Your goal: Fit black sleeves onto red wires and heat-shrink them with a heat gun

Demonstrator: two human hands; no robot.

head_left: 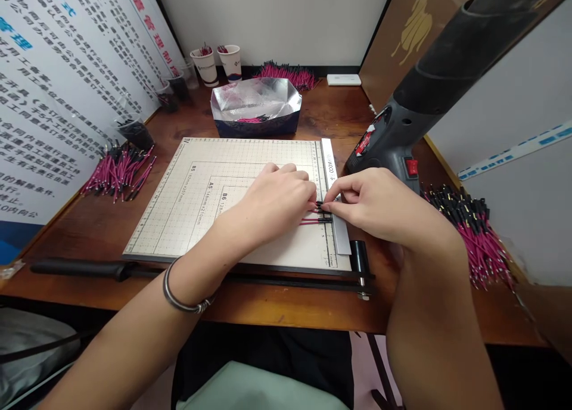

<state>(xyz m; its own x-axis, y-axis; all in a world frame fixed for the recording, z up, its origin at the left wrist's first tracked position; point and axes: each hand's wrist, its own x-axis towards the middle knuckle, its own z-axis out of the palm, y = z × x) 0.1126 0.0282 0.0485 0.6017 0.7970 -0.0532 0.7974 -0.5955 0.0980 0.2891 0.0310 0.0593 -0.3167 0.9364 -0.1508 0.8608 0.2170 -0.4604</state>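
Note:
A cream paper trimmer (pixel 174 183) with printed size lines lies in front of me. Across its right side, short magenta wires (pixel 308 221) with black sleeved ends rest against the metal ruler strip (pixel 342 237). My left hand (pixel 281 198) lies over the board, its fingers curled closed around the wires; its palm hides part of them. From the right, my right hand (pixel 379 204) pinches a black wire end between thumb and forefinger beside the strip. The trimmer's black handle (pixel 80 268) lies low along the near edge.
A heat gun (pixel 402 130) stands tilted at the right, close to my right hand. Wire bundles lie right (pixel 478 237), left (pixel 118 168) and at the back (pixel 288 73). Behind the trimmer sits a foil-lined box (pixel 257 124) with wires. Paper cups (pixel 231 64) stand farther back.

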